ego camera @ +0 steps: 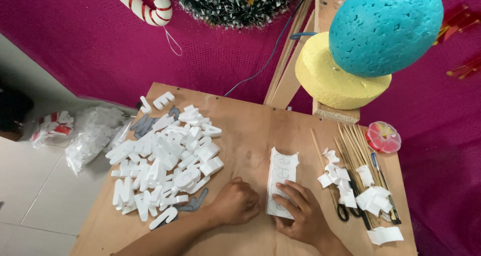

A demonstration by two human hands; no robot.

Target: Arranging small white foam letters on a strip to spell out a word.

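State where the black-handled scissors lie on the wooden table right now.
In the head view, the scissors lie near the table's right edge, under white foam scraps beside the wooden sticks, just right of the right hand.

Matt white foam strip [281,181], plywood tabletop [250,130]

We are looking down at a plywood table [250,130] filling the lower middle of the frame. A heap of white foam letters [163,160] is lying on its left half, with a few grey letters [143,124] showing at the heap's upper edge. A white foam strip with outlined letters [281,178] is lying at centre. Toward the right, wooden sticks [353,145], white foam scraps [345,178] and black-handled scissors [345,211] are resting together.
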